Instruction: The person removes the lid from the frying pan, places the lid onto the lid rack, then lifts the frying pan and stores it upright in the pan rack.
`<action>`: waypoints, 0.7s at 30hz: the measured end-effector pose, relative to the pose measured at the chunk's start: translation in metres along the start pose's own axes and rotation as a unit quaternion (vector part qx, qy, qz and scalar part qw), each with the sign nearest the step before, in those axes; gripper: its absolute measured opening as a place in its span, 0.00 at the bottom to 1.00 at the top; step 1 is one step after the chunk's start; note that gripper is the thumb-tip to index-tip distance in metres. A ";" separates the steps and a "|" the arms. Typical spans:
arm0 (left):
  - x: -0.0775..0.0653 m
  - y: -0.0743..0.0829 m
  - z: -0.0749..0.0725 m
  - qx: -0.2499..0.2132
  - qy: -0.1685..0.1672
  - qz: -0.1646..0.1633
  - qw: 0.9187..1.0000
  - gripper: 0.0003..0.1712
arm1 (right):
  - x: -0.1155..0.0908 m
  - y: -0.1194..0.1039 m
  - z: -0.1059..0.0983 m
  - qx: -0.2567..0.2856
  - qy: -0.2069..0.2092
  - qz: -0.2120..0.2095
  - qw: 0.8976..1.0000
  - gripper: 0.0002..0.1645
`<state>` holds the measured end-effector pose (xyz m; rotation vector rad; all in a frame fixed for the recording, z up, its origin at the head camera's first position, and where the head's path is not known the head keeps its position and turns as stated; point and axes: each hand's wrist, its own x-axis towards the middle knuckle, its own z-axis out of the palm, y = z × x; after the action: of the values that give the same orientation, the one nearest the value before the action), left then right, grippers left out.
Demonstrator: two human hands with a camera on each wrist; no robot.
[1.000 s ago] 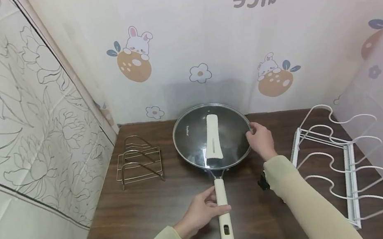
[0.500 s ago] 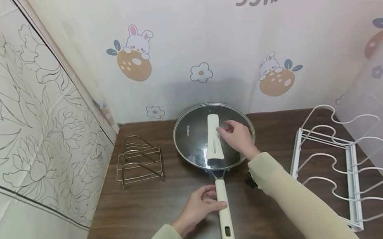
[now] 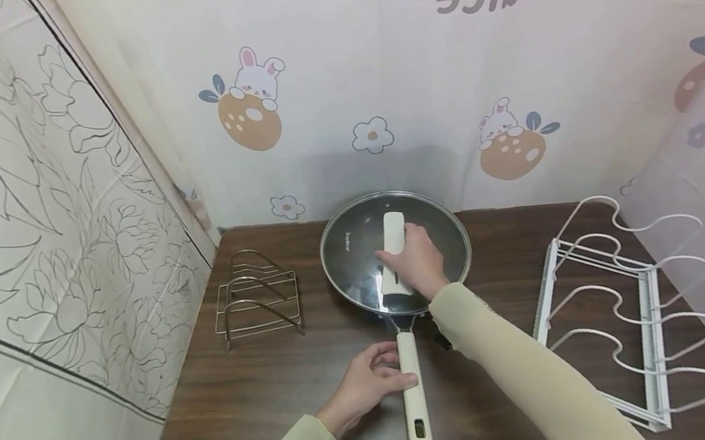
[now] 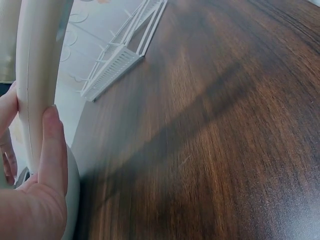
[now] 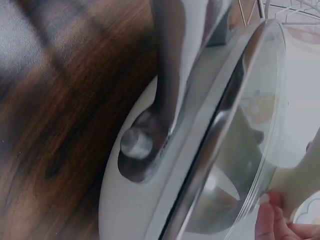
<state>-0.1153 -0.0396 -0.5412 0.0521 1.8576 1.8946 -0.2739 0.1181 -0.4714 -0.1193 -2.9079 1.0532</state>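
Note:
A wok-like pan with a cream handle (image 3: 416, 414) sits on the wooden table, covered by a glass lid (image 3: 356, 265). My left hand (image 3: 367, 388) holds the pan handle from the left, thumb on top; in the left wrist view, thumb and fingers (image 4: 52, 150) lie on either side of it. My right hand (image 3: 419, 259) grips the cream lid handle (image 3: 394, 233) from the right, the thumb across it. The right wrist view shows the pan's pale side (image 5: 127, 210), its metal handle bracket (image 5: 175, 60) and the lid's steel rim. There, fingertips (image 5: 272, 215) touch the lid handle.
A small wire rack (image 3: 257, 300) stands left of the pan. On the right is a larger white rack (image 3: 651, 334) with wavy wire dividers, close to my right forearm. A patterned curtain wall (image 3: 331, 85) rises right behind the pan.
My right hand has left the lid's right rim, moved left over the glass and taken hold of the lid handle. My left hand stays on the pan handle.

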 end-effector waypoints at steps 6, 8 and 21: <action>0.000 -0.002 -0.001 -0.009 -0.003 0.002 1.000 0.43 | -0.001 -0.001 0.005 0.009 0.003 -0.006 1.000 0.45; 0.000 -0.002 -0.001 -0.009 -0.003 0.002 1.000 0.43 | -0.002 -0.001 0.004 0.003 0.001 -0.008 1.000 0.46; 0.001 -0.005 0.000 -0.003 -0.003 0.004 1.000 0.42 | 0.000 -0.001 0.004 -0.023 -0.011 -0.001 1.000 0.49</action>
<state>-0.1148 -0.0399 -0.5463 0.0616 1.8493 1.9037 -0.2746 0.1145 -0.4736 -0.1059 -2.9516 0.9949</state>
